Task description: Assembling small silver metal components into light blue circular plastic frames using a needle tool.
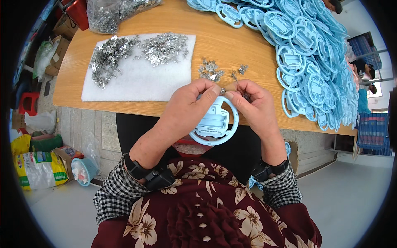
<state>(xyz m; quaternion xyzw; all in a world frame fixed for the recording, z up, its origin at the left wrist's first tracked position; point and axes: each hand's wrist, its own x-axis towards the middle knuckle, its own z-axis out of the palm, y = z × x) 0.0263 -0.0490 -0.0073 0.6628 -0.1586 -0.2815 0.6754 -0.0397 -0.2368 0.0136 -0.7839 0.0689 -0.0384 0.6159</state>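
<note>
At the table's near edge, my left hand (186, 105) grips a light-blue plastic toy steering wheel (211, 120), its molded back facing up. A small shiny metal contact piece (223, 91) shows at the wheel's far rim, between the fingertips of both hands. My right hand (257, 103) is closed, thumb and forefinger pinched at that piece; more metal bits show dimly under its curled fingers. Just beyond my hands lies a small heap of metal pieces (211, 70), with a smaller cluster (242, 69) to its right.
A white foam sheet (136, 89) bears two piles of metal pieces, dark (105, 62) and bright (165, 47). Clear bags of metal parts (103, 16) stand at the far left. Many blue wheels (293, 58) are heaped along the table's right. A blue basket (84, 171) stands on the floor.
</note>
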